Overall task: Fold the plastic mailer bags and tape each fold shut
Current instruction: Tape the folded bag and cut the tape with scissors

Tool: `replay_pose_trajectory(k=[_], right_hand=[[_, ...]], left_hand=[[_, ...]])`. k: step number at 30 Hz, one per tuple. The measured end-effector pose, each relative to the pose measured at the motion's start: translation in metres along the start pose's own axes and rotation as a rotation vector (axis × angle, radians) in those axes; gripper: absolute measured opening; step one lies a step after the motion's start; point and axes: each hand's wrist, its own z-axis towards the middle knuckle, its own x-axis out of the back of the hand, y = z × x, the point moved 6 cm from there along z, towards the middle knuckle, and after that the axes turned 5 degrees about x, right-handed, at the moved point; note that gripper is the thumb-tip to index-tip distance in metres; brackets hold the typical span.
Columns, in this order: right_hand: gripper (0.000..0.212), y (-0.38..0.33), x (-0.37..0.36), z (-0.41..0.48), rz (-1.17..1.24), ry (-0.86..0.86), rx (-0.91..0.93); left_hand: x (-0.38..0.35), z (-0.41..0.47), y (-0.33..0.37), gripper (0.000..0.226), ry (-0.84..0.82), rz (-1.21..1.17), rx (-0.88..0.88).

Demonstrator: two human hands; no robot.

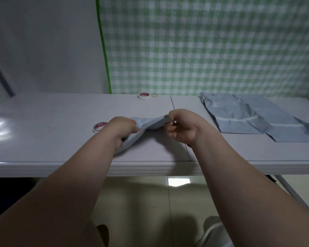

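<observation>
Left hand (122,130) and right hand (181,126) both pinch folded mailer bag (148,123) above table (61,111); tape roll (99,126) just left.

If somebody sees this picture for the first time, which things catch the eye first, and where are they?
First, the left hand and right hand at the centre, both gripping one pale blue mailer bag over the white table. Next, the pile of flat mailer bags on the table's right side, before the green checked cloth. A tape roll lies beside the left hand.
</observation>
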Motion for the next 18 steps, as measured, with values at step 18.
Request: replay_pose_trajectory(k=[18], right_hand=[[0.030, -0.090, 0.145, -0.030, -0.025, 0.078, 0.226]], left_hand=[[-0.156, -0.037, 0.093, 0.028, -0.537, -0.608, 0.030]])
